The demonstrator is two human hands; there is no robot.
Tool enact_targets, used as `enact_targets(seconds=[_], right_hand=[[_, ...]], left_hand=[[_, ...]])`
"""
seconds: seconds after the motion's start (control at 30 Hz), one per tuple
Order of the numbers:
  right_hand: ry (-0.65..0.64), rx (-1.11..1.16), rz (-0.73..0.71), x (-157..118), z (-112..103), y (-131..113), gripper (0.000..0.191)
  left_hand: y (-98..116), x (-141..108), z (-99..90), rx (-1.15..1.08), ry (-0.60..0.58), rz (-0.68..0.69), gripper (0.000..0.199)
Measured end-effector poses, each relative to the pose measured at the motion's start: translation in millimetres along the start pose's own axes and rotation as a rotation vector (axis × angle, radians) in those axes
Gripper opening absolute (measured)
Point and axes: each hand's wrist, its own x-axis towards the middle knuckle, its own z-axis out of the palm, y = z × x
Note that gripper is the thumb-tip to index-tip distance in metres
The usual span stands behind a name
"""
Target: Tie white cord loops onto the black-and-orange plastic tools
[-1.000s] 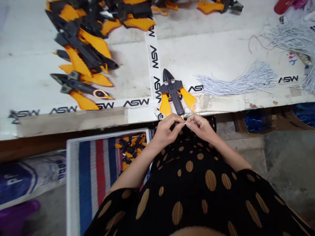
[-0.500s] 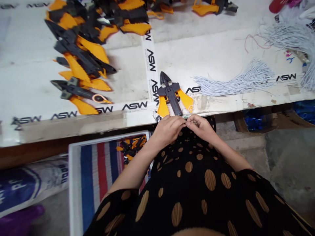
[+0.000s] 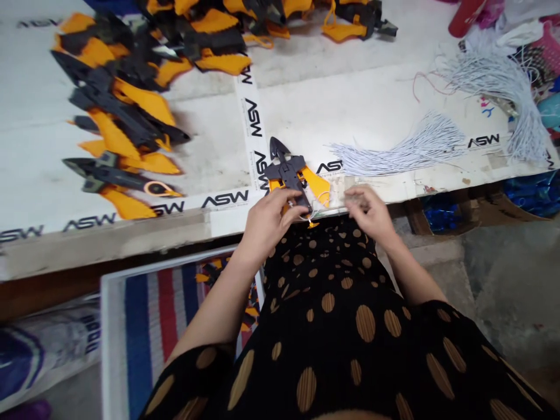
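Note:
A dark grey plastic toy (image 3: 286, 171) with a pointed tip and orange wings lies at the table's front edge. My left hand (image 3: 273, 219) is closed around its tail end, thumb and fingers on either side of the dark body. A thin white cord loop and a small orange piece (image 3: 313, 224) hang by the thumb. My right hand (image 3: 371, 214) is to the right of the toy, touching nothing visible, its fingers loosely bent, apart and slightly blurred. A bundle of white cords (image 3: 402, 149) lies just beyond it on the table.
Several similar grey and orange toys (image 3: 131, 111) are heaped at the left and back. Another white cord bundle (image 3: 494, 76) and a red cylinder (image 3: 466, 17) are at the right. Below the edge stand a striped-lined bin (image 3: 166, 315) and a carton (image 3: 476, 219) with blue shiny pieces.
My hands were together at the toy's tail end. Now they are apart: the left has shifted onto the toy's body, the right has moved away to the right. The view has shifted slightly.

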Motion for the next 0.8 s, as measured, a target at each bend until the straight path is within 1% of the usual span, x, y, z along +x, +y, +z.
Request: enact_targets(seconds=[0.07,0.13,0.2,0.27,0.37,0.43,0.5,0.6,0.67,0.73,0.77,0.8], right_hand=[[0.167,-0.249,-0.039,20,-16,13,0.026],[0.266,-0.451,-0.038,40,-27,27,0.031],[0.287,-0.574,-0.052,56,-32,38,0.035],[0.278,-0.639,-0.077,63,-29,46,0.034],[0.268,-0.675,-0.106,63,-23,50,0.030],[0.274,-0.672,-0.124,59,-21,50,0.028],[0.272,-0.669,-0.144,57,-22,51,0.027],[0.260,-0.685,-0.158,59,-25,56,0.030],[0.261,-0.704,-0.156,61,-25,59,0.036],[0.268,-0.716,-0.161,61,-25,60,0.041],[0.274,-0.715,-0.172,60,-25,60,0.042],[0.281,-0.707,-0.189,60,-25,59,0.041]], left_hand=[[10,11,5.8,0.041,-0.001,-0.177,0.046],[20,20,11.9,0.108,-0.001,-0.294,0.056],[27,26,16.2,0.140,0.008,-0.356,0.065],[27,27,17.1,0.136,0.029,-0.400,0.068],[15,11,13.9,0.113,0.088,-0.462,0.066],[-1,-12,11.8,0.095,0.166,-0.499,0.063],[-22,-47,10.1,0.080,0.288,-0.551,0.062],[-58,-115,4.0,0.107,0.518,-0.682,0.064],[-80,-165,-4.9,0.156,0.626,-0.778,0.067],[-97,-211,-16.4,0.244,0.627,-0.942,0.066],[-105,-231,-22.5,0.313,0.609,-1.042,0.064],[-111,-247,-28.2,0.374,0.555,-1.132,0.061]])
